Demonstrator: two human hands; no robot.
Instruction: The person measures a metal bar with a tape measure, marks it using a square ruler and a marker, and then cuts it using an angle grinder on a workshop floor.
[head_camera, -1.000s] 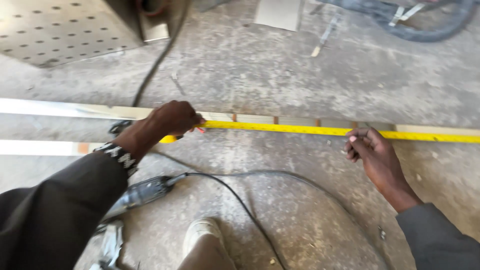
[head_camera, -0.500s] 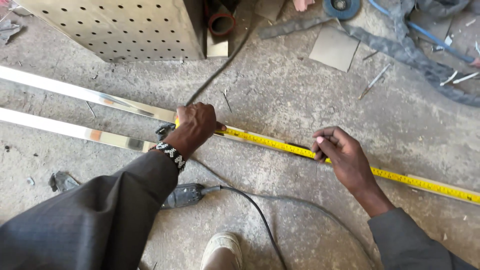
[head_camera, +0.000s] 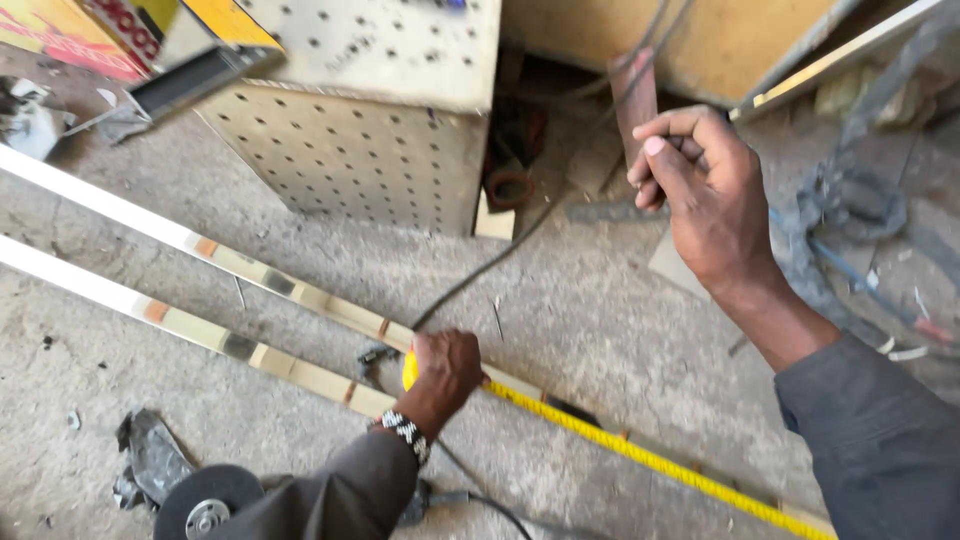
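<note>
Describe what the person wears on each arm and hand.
Both arms are in long dark grey sleeves. The left sleeve ends at the wrist, where a black-and-white beaded bracelet sits just below the left hand. The right sleeve stops short of the wrist. The right hand is bare: no glove, ring or watch shows.

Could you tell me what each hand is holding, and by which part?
Left hand pins the yellow tape measure near its end; right hand's fist looks closed, contents hidden.

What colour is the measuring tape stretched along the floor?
Bright yellow; the tape shows best in the head view, running from the left hand.
</note>
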